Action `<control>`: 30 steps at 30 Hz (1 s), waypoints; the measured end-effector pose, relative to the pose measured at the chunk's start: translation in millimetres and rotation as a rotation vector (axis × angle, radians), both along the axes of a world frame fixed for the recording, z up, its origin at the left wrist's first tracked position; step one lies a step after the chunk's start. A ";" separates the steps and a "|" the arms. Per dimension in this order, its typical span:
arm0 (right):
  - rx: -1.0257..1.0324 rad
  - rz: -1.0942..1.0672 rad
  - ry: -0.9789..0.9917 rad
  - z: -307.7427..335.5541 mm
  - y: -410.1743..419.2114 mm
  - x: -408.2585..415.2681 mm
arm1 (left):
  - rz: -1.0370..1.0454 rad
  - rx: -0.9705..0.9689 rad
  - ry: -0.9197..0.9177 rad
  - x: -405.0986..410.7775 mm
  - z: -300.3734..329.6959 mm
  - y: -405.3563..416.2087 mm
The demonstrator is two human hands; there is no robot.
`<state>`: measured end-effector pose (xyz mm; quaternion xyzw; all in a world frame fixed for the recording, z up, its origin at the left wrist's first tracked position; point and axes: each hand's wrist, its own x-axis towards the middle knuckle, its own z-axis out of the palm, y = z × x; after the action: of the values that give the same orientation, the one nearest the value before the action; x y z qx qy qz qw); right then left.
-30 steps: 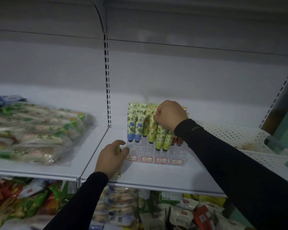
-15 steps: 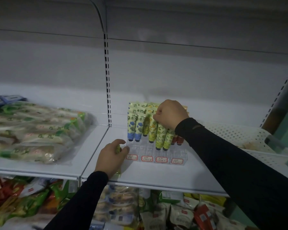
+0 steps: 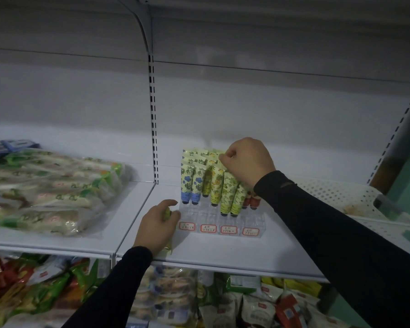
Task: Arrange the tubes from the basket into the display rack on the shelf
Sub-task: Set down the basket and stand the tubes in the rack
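A clear stepped display rack (image 3: 220, 221) stands on the white shelf (image 3: 223, 249), with four red-framed labels along its front. Several tubes stand cap-down in it: blue ones (image 3: 189, 185) at the left, yellow-green ones (image 3: 225, 192) in the middle, red caps at the right. My right hand (image 3: 246, 159) is curled over the back rows and pinches the top of a yellow tube (image 3: 217, 185). My left hand (image 3: 158, 224) rests on the shelf at the rack's front left corner and grips a green tube (image 3: 167, 213). The white perforated basket (image 3: 355, 197) sits at the right.
Bagged green snack packs (image 3: 47, 190) lie on the left half of the shelf. A slotted upright (image 3: 153, 119) divides the two bays. Packaged goods (image 3: 223, 301) fill the level below. The shelf's front edge runs just under my left wrist.
My right hand has shifted slightly up and back over the rear tubes. My left hand has stayed by the rack's corner with its tube.
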<state>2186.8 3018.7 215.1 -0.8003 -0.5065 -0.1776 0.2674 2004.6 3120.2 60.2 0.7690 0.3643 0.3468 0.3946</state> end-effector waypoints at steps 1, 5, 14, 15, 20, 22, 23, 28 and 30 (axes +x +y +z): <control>0.031 0.005 0.000 -1.1 -3.9 1.8 | -0.006 -0.039 -0.045 -1.2 0.8 -1.1; 0.124 0.067 0.100 -7.4 -25.7 2.9 | 0.022 -0.087 -0.160 -10.6 6.9 -4.9; 0.083 0.298 0.379 -22.2 -55.0 -30.9 | -0.150 -0.203 -0.342 -14.0 61.4 -32.7; 0.055 0.328 0.401 -24.3 -56.9 -36.1 | -0.161 -0.211 -0.373 -11.9 66.8 -37.7; -0.194 0.401 0.434 -33.9 -66.7 -50.6 | -0.155 -0.418 -0.682 -3.5 87.1 -53.2; -0.280 0.423 0.454 -34.8 -69.2 -50.9 | -0.174 -0.500 -0.789 -1.9 93.0 -59.7; -0.301 0.439 0.467 -34.4 -70.6 -50.5 | -0.188 -0.523 -0.820 -1.3 94.9 -62.7; -0.202 0.444 0.497 -29.0 -77.1 -45.3 | -0.188 -0.556 -0.785 -4.2 89.5 -60.9; -0.092 0.392 0.540 -22.2 -78.5 -41.3 | -0.206 -0.557 -0.703 -7.5 83.5 -55.7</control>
<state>2145.5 2940.2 192.9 -0.7171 -0.5689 0.1187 0.3848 1997.1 3064.5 143.7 0.5015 0.2094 0.4342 0.7184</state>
